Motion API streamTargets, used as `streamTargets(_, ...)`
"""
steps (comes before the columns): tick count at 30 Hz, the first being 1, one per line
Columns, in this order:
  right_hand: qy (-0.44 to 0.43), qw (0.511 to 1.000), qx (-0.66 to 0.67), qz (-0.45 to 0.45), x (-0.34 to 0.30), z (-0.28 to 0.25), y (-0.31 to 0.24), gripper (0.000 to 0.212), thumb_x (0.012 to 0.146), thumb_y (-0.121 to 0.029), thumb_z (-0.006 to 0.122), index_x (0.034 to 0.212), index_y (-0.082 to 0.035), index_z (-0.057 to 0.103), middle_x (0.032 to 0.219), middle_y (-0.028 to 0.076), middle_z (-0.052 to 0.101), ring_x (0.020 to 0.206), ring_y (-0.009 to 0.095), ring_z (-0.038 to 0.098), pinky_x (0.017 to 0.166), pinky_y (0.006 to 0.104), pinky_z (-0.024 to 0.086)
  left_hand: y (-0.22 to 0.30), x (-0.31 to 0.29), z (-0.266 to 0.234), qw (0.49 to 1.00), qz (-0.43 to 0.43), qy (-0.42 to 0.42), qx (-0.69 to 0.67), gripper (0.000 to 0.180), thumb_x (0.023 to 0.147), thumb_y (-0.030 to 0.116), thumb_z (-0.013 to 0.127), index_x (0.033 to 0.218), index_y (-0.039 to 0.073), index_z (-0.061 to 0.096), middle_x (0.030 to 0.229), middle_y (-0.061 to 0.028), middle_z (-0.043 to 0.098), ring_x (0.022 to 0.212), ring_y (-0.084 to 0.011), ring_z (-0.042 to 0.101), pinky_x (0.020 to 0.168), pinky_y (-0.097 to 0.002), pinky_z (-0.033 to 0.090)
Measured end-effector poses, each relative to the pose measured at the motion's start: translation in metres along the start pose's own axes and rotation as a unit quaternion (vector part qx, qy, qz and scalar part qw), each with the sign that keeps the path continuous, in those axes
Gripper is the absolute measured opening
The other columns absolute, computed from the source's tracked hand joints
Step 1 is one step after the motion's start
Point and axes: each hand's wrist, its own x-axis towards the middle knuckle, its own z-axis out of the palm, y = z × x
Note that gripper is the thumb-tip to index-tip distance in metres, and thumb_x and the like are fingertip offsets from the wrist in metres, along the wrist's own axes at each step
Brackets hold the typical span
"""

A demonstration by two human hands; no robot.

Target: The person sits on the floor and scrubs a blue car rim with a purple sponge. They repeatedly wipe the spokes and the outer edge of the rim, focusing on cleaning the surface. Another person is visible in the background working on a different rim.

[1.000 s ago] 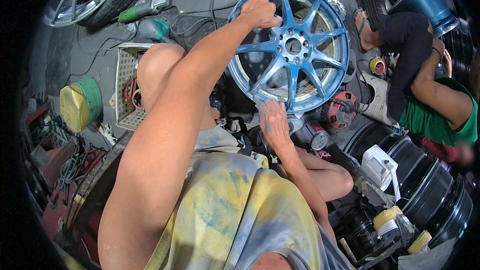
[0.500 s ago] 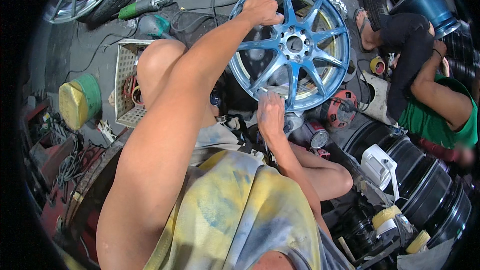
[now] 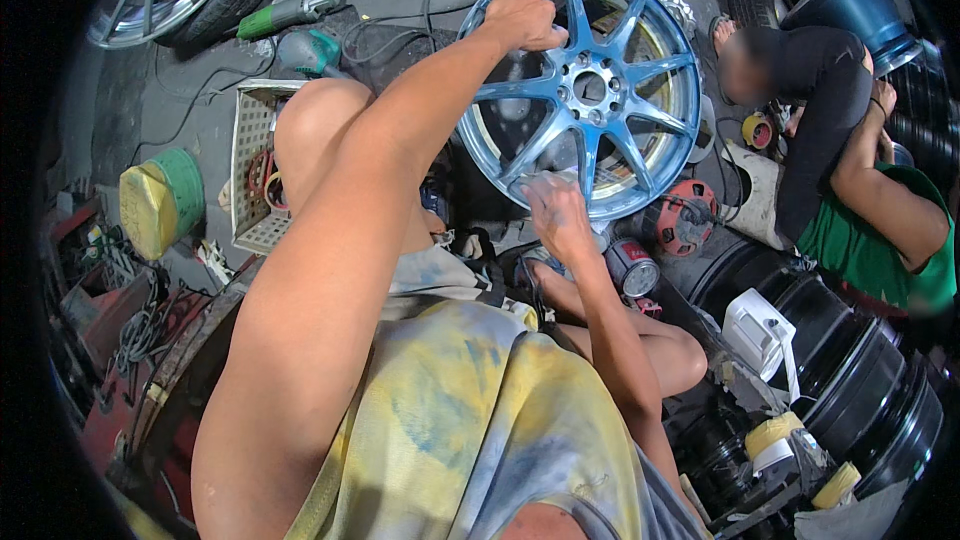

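A blue multi-spoke wheel rim (image 3: 588, 148) is in front of me, its face turned up toward me, with scuffed paint and pale patches along its edge. My left hand (image 3: 521, 20) is closed over the rim's upper left edge, gripping it. At the near edge, lower left, my right hand (image 3: 556, 212) presses with bent fingers against the wheel beside a spoke. Its fingertips are slightly smeared by motion, and whatever lies under them is hidden. Whitish dust marks the backs of the right fingers.
To the left are a perforated basket (image 3: 262, 230), a green-handled grinder (image 3: 285, 12) and a green-yellow tape roll (image 3: 163, 202). Cables cross the floor. On the right, a can (image 3: 633, 268), a red round tool (image 3: 684, 217), stacked black rims (image 3: 850, 380) and a person in a green shirt (image 3: 885, 230).
My right hand has slid slightly right along the wheel's near edge, its forearm swinging right. My left hand stays on the rim. The person at right has leaned and shifted an arm.
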Motion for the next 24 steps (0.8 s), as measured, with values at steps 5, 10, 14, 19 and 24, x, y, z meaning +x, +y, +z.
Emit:
streamTargets(5,-0.006,1.0,0.006,0.004,-0.028,-0.012,-0.01,0.017,0.09,-0.002,0.061,0.105,-0.001,0.07,0.094,0.017,0.065,0.092,0.038,0.062,0.075,0.0483,0.042,0.0,0.001,0.002,1.0,-0.011,-0.003,0.008,0.059,0.087,0.055,0.056,0.095,0.001,0.078,0.096,-0.0251,0.074,0.092,-0.0406,0.072,0.085,-0.0489,0.057)
streamTargets(10,0.054,0.998,0.041,-0.017,-0.017,0.008,-0.007,0.024,0.089,-0.001,0.064,0.111,-0.003,0.071,0.095,0.016,0.065,0.092,0.036,0.062,0.078,0.0458,0.043,0.002,0.003,-0.001,1.0,-0.007,-0.015,0.021,0.059,0.087,0.055,0.055,0.094,0.001,0.079,0.096,-0.0251,0.074,0.092,-0.0408,0.072,0.086,-0.048,0.057)
streamTargets(14,0.002,0.998,0.065,0.013,-0.028,-0.01,-0.003,0.02,0.09,-0.003,0.066,0.109,-0.003,0.072,0.088,0.016,0.063,0.082,0.037,0.06,0.077,0.0451,0.043,-0.001,0.003,0.004,1.0,-0.012,-0.012,0.023,0.06,0.087,0.056,0.055,0.093,0.002,0.079,0.096,-0.0248,0.074,0.092,-0.0405,0.072,0.086,-0.0475,0.057)
streamTargets(19,0.016,0.997,0.069,-0.02,-0.017,-0.001,-0.007,0.022,0.09,-0.002,0.065,0.111,-0.002,0.071,0.092,0.018,0.065,0.087,0.038,0.061,0.077,0.045,0.044,0.001,0.004,-0.005,0.999,-0.011,-0.028,0.028,0.061,0.088,0.057,0.055,0.095,0.002,0.078,0.101,-0.0237,0.074,0.096,-0.0398,0.071,0.088,-0.0474,0.056)
streamTargets(24,-0.02,0.997,0.068,0.017,-0.024,-0.009,-0.003,0.02,0.089,-0.001,0.064,0.108,-0.001,0.07,0.094,0.019,0.065,0.09,0.039,0.062,0.077,0.0457,0.045,0.004,0.001,-0.002,0.999,-0.015,-0.024,0.028,0.061,0.088,0.057,0.055,0.096,0.002,0.079,0.103,-0.0236,0.074,0.097,-0.0399,0.071,0.089,-0.0478,0.056)
